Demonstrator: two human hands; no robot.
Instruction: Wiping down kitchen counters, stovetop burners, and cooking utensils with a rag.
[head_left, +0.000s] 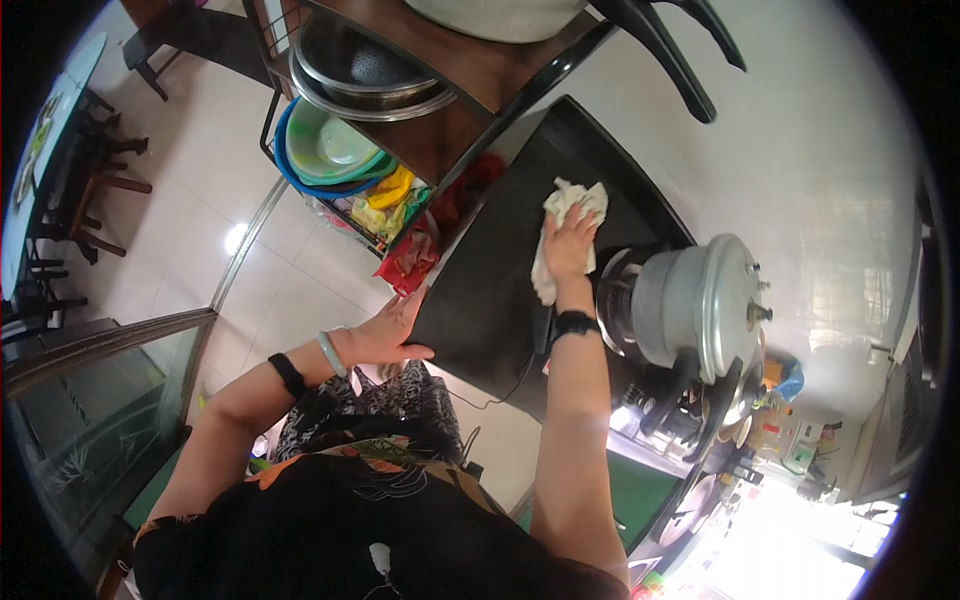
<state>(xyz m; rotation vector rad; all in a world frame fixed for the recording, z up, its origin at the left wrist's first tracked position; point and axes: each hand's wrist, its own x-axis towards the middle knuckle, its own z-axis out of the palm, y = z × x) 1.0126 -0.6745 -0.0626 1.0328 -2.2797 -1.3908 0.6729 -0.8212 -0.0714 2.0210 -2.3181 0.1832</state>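
Note:
My right hand (570, 244) lies on a crumpled off-white cloth (545, 281), pressing it flat against the black countertop (480, 300). Its fingers are spread over the cloth. To the right of this hand, a large aluminium pressure cooker (675, 304) stands on a gas stove burner (616, 300). My left hand (390, 330) rests at the counter's near left edge, fingers apart and holding nothing. Just beyond its fingertips is a red plastic package (410, 262).
A dark shelf rack (450, 142) at the upper left holds steel bowls (367, 71) and plastic basins (326, 142). Black pot handles (675, 67) jut out overhead. A thin cable (502, 401) hangs by the counter's front edge. A glass-panelled door (112, 405) is at left.

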